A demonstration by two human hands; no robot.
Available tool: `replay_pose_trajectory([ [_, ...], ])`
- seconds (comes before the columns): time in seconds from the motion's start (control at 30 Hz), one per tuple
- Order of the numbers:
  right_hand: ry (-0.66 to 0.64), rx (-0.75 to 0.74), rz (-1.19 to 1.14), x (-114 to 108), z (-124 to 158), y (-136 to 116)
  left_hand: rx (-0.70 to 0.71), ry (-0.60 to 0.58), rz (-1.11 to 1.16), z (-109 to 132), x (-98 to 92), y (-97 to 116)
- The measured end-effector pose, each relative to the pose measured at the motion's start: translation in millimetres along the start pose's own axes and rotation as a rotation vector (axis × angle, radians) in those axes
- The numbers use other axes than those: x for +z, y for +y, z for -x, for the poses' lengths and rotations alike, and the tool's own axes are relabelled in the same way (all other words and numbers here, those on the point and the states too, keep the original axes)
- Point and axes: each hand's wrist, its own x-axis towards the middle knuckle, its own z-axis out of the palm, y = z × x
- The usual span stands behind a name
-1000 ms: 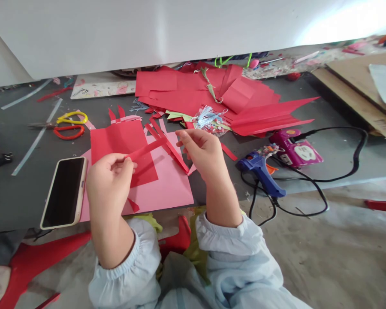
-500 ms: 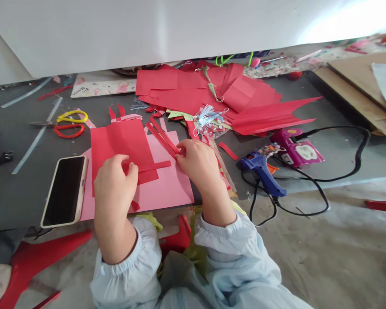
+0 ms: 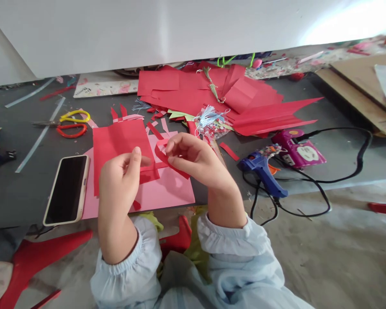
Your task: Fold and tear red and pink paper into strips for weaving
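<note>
My left hand [image 3: 119, 182] is closed, thumb up, over the red paper sheet [image 3: 120, 135]. From its fingers a narrow red paper strip [image 3: 161, 165] reaches to the right. My right hand [image 3: 193, 161] pinches a curved red paper strip [image 3: 158, 149] between thumb and fingers, just above the pink paper [image 3: 167, 193]. Whether the two strips touch is hard to make out. The red sheet lies partly over the pink paper. Another red strip [image 3: 153, 129] lies slanted beyond my right hand.
A phone [image 3: 67, 189] lies left of the papers, with scissors [image 3: 72, 124] beyond it. Red paper sheets [image 3: 193, 101] are piled at the back. On the right are a blue glue gun [image 3: 263, 171], a purple box [image 3: 297, 148] and looped black cable [image 3: 362, 150]. Cardboard [image 3: 357, 94] stands farther right.
My right hand has risen from the slanted strips and turned, lifting a red strip that now curves at its fingertips. My left hand has shifted slightly right, still with its strip.
</note>
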Motion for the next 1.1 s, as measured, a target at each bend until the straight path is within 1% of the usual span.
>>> replay_pose_trajectory([
  [0.07, -0.109, -0.033, -0.078, -2, 1, -1, -0.03, -0.03, 0.092, -1, 1.9, -2],
  [0.13, -0.169, -0.035, -0.077, -3, 2, -1, -0.032, -0.026, 0.207, 0, 4.0, -3],
  [0.27, -0.194, 0.021, -0.028, -4, 2, -1, -0.02, 0.025, 0.378, 2, 5.9, -1],
  [0.37, -0.212, 0.054, -0.01, -4, 1, -2, -0.01, 0.114, 0.458, 2, 5.3, -1],
  [0.5, -0.283, 0.104, -0.017, -5, 0, -3, 0.028, 0.254, 0.484, -1, 5.2, -3],
  [0.63, -0.391, 0.174, -0.005, -7, 0, -3, 0.054, 0.306, 0.5, -2, 6.2, -3],
  [0.77, -0.422, 0.183, 0.01, -7, 0, -4, 0.067, 0.331, 0.454, -2, 4.9, -2],
  [0.87, -0.369, 0.145, -0.061, -4, -2, -4, 0.058, 0.296, 0.388, -1, 2.9, -3],
  [0.93, -0.271, 0.111, -0.119, -2, -4, -3, 0.046, 0.232, 0.315, -1, 2.2, -2],
  [1.0, -0.154, 0.103, -0.148, 2, -6, -2, 0.033, 0.124, 0.222, 0, 2.2, 0],
  [1.1, -0.04, 0.164, -0.144, 7, -9, 0, 0.036, -0.062, 0.151, 1, 2.8, 5],
])
